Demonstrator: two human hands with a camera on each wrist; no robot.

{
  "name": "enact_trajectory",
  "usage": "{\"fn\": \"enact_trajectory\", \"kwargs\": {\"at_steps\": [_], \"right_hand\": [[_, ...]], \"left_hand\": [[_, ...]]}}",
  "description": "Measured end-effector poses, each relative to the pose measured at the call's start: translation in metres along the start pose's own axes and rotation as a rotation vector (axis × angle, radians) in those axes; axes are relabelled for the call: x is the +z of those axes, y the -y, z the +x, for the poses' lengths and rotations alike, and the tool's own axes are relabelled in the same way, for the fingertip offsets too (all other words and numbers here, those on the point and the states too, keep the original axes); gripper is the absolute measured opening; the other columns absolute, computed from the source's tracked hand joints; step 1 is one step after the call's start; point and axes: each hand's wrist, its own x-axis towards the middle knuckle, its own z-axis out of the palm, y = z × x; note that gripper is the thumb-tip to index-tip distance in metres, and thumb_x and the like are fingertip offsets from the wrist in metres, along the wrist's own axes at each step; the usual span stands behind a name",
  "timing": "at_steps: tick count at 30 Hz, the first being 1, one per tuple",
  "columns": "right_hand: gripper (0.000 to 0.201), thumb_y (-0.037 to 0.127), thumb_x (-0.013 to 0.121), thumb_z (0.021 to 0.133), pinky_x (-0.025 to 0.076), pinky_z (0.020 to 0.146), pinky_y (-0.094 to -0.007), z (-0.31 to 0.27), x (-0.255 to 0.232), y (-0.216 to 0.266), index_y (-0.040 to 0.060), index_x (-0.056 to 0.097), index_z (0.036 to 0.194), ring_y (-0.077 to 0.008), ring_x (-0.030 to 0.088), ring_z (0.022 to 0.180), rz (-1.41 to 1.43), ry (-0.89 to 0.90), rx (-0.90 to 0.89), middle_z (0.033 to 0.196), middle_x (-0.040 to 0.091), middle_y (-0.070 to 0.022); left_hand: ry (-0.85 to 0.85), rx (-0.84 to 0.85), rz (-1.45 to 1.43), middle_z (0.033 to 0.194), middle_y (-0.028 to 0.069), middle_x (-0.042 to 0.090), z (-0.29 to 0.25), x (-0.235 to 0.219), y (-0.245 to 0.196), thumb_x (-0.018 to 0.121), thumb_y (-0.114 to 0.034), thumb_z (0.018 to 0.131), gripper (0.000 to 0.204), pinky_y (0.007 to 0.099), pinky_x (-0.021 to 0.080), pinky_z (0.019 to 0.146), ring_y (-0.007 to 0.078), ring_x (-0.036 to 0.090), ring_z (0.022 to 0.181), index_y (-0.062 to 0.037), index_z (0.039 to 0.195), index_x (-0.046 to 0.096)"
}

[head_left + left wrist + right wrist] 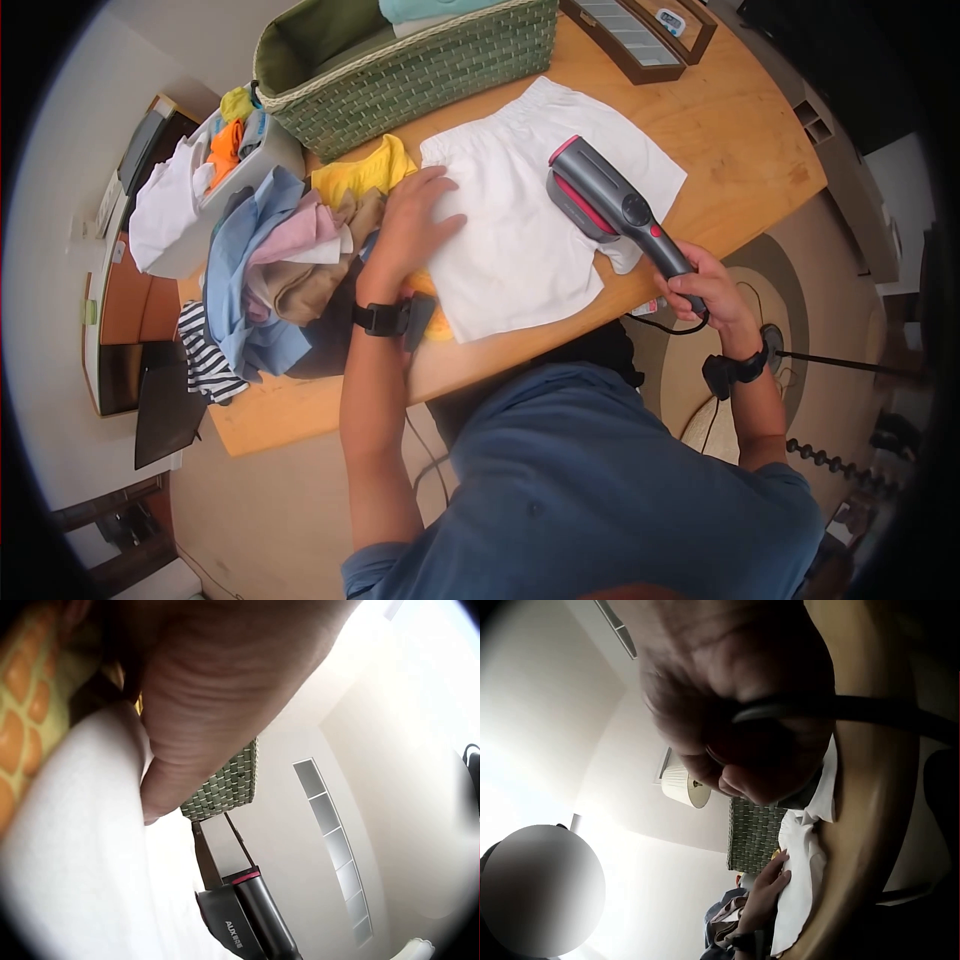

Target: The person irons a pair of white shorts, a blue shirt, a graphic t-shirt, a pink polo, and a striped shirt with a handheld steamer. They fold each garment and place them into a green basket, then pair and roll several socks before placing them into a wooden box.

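Observation:
White shorts (pixel 510 230) lie spread on the wooden table, waistband toward the back. My left hand (pixel 415 222) rests on their left edge with thumb and fingers spread. In the left wrist view its thumb side (pixel 225 697) lies against the white cloth (pixel 82 847). My right hand (pixel 708 285) grips the handle of a dark grey handheld garment steamer (pixel 610 192) with pink trim. The steamer's head is over the right leg of the shorts. From the right wrist, the curled fingers (pixel 750 776) show round the handle end, where the cord (pixel 855 709) comes out.
A pile of clothes (pixel 265 255) lies left of the shorts, with a yellow garment (pixel 365 170) beside it. Behind stand a green woven basket (pixel 420 85) and a white bin (pixel 275 165) of clothes. A brown compartment box (pixel 655 72) sits at the back right.

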Motion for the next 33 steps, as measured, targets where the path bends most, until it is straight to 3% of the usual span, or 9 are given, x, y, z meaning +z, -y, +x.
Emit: {"fn": "enact_trajectory", "kwargs": {"at_steps": [12, 15, 21, 24, 28, 33], "right_hand": [[0.028, 0.006, 0.058, 0.089, 0.04, 0.042, -0.0207, -0.007, -0.05, -0.007, -0.0013, 0.051, 0.115, -0.0052, 0.048, 0.054, -0.125, -0.369, -0.22, 0.078, 0.053, -0.0023], [0.028, 0.006, 0.057, 0.09, 0.04, 0.042, -0.0208, -0.006, -0.037, -0.004, -0.001, 0.051, 0.116, -0.0051, 0.048, 0.054, -0.105, -0.465, -0.266, 0.076, 0.052, -0.002], [0.03, 0.005, 0.056, 0.091, 0.04, 0.042, -0.0213, -0.009, -0.006, 0.009, -0.0007, 0.05, 0.119, -0.0056, 0.047, 0.053, 0.004, -0.289, -0.168, 0.073, 0.051, -0.0016], [0.026, 0.006, 0.058, 0.091, 0.038, 0.041, -0.0209, 0.007, 0.01, 0.015, -0.0001, 0.051, 0.115, -0.0056, 0.046, 0.049, -0.031, -0.055, -0.115, 0.069, 0.05, -0.0006], [0.017, 0.009, 0.061, 0.091, 0.035, 0.041, -0.0208, 0.041, 0.05, 0.023, 0.0027, 0.051, 0.103, -0.006, 0.044, 0.047, -0.128, 0.039, -0.041, 0.065, 0.05, 0.0004], [0.014, 0.01, 0.06, 0.089, 0.037, 0.044, -0.0229, 0.08, 0.069, 0.015, 0.0043, 0.05, 0.097, -0.0074, 0.044, 0.046, -0.18, 0.192, -0.003, 0.064, 0.05, -0.0004]], "left_hand": [[0.005, 0.0, 0.004, 0.139, 0.0138, 0.054, -0.001, -0.002, -0.002, 0.076, -0.015, 0.078, 0.042, 0.0407, 0.037, 0.111, 0.0339, 0.047, 0.13, -0.0053, 0.117, 0.064], [0.012, -0.007, 0.003, 0.14, 0.0133, 0.053, -0.001, -0.002, -0.001, 0.076, -0.014, 0.078, 0.042, 0.04, 0.036, 0.111, 0.0332, 0.046, 0.131, -0.0055, 0.118, 0.064], [-0.044, 0.021, -0.06, 0.137, 0.0135, 0.054, 0.0, -0.003, 0.0, 0.072, -0.011, 0.082, 0.038, 0.036, 0.041, 0.105, 0.0306, 0.052, 0.125, -0.0045, 0.118, 0.062], [-0.139, -0.03, -0.2, 0.133, 0.0122, 0.056, 0.001, -0.001, 0.006, 0.066, -0.005, 0.085, 0.034, 0.0317, 0.044, 0.097, 0.0256, 0.056, 0.115, -0.0039, 0.118, 0.061], [-0.172, -0.065, -0.226, 0.127, 0.0105, 0.058, 0.0, 0.002, 0.015, 0.059, 0.002, 0.086, 0.033, 0.0284, 0.045, 0.09, 0.02, 0.058, 0.105, -0.0035, 0.119, 0.06], [-0.188, -0.075, -0.242, 0.128, 0.0123, 0.057, -0.001, 0.001, 0.017, 0.057, 0.004, 0.084, 0.035, 0.0296, 0.046, 0.09, 0.0227, 0.058, 0.104, -0.0031, 0.119, 0.061]]}}
